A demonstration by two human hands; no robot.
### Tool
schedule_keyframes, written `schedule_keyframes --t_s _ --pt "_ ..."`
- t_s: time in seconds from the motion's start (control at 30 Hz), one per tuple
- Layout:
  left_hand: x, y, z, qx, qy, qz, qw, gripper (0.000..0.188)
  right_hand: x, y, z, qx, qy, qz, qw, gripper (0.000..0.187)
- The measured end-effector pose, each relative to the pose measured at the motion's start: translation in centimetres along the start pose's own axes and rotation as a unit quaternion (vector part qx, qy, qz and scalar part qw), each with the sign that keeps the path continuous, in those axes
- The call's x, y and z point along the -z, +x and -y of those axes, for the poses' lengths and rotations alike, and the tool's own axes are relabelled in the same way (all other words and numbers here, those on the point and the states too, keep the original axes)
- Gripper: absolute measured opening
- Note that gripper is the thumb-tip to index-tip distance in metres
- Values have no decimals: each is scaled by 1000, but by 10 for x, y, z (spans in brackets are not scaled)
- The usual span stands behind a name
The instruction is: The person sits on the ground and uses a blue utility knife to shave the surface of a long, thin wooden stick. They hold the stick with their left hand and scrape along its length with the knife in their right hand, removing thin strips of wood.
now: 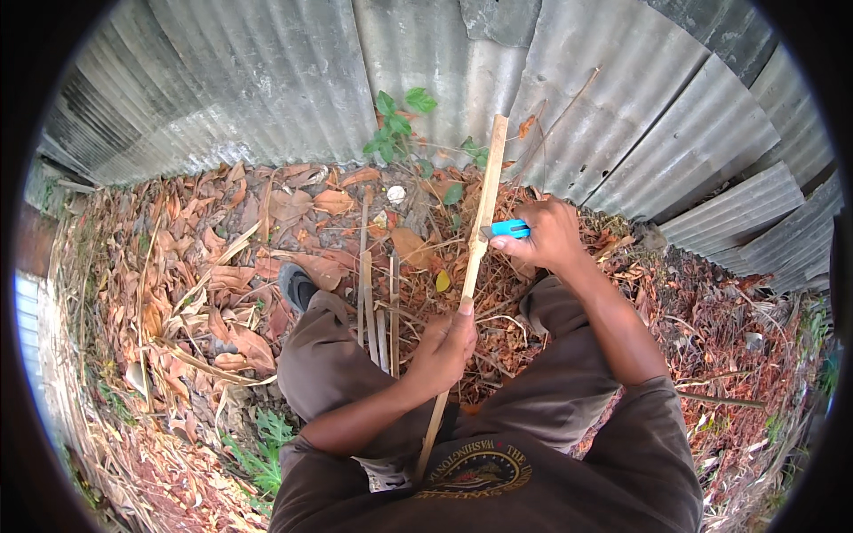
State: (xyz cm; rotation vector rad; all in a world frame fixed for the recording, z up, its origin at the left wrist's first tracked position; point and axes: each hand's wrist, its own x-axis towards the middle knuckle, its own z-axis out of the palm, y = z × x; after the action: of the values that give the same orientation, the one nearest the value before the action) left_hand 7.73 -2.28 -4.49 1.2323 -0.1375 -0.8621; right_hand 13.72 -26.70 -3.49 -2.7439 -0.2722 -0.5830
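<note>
My left hand [442, 347] is wrapped round a long, pale bamboo strip [490, 186] below its middle. The strip slants up and away from my lap, its lower end against my shirt. In my right hand [553, 233] is a blue utility knife [510, 229], closed in my fingers. Its blade end meets the strip's right edge just above a knobby joint. How far the blade sticks out is too small to tell. Between my knees, several more bamboo strips [368, 298] lie on the ground.
A corrugated metal fence [258, 84] curves across the far side. Dry brown leaves [231, 275] and shavings cover the ground. A small green plant [389, 124] grows by the fence, and another leafy weed [267, 444] stands at my left. My left shoe [296, 286] rests among the leaves.
</note>
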Motion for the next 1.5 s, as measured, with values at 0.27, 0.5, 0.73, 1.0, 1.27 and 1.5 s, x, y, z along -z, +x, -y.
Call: schedule_keyframes --t_s 0.27,0.5,0.73,1.0,1.27,1.5 --pt "-4 -4 8 39 -66 44 996 50 -3 11 -25 -120 -9 -3 993 69" --pt "3 -4 3 57 -139 43 988 50 -13 -1 -1 -8 -10 24 1000 66" --pt "-7 -5 2 64 -181 55 980 49 -23 13 -28 -83 43 -45 995 67" --pt "-14 -10 6 67 -175 84 979 50 -6 31 -61 -201 63 -75 975 71" --pt "-12 -14 8 32 -159 155 975 47 6 19 -107 -360 3 -86 929 82" --pt "-2 0 -19 -67 -102 62 991 39 12 -3 -13 -25 116 -17 993 73"
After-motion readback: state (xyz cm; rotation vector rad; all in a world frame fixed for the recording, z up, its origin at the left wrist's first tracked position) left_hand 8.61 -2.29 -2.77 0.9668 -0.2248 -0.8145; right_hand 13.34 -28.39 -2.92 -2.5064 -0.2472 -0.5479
